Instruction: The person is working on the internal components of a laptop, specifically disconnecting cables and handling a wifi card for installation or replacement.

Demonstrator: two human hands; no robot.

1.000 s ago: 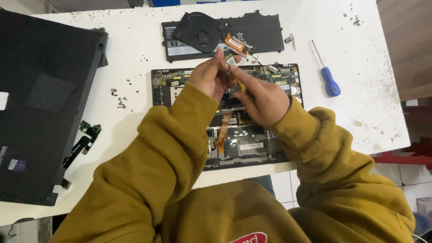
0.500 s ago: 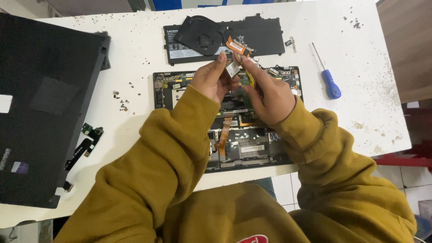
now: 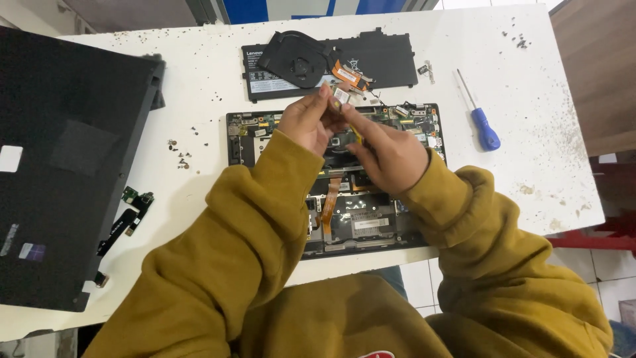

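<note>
An opened laptop chassis (image 3: 371,219) with bare circuit boards lies on the white table (image 3: 530,166) in front of me. My left hand (image 3: 306,122) hovers over its far edge and pinches a small pale card (image 3: 341,97) between thumb and fingers. My right hand (image 3: 392,156) is right beside it, gripping a thin yellow tool (image 3: 356,132) with the index finger stretched up to the card. Both arms are in mustard-coloured sleeves, which hide the middle of the chassis.
Beyond the chassis lie a flat black battery (image 3: 384,56) and a black fan with a copper heat pipe (image 3: 301,63). A blue-handled screwdriver (image 3: 485,129) lies to the right. A large black cover panel (image 3: 59,166), a small board with cable (image 3: 129,212) and loose screws (image 3: 179,156) lie to the left.
Both hands have stayed together over the far edge of the chassis, shifting only slightly around the small card. Nothing else on the table has moved.
</note>
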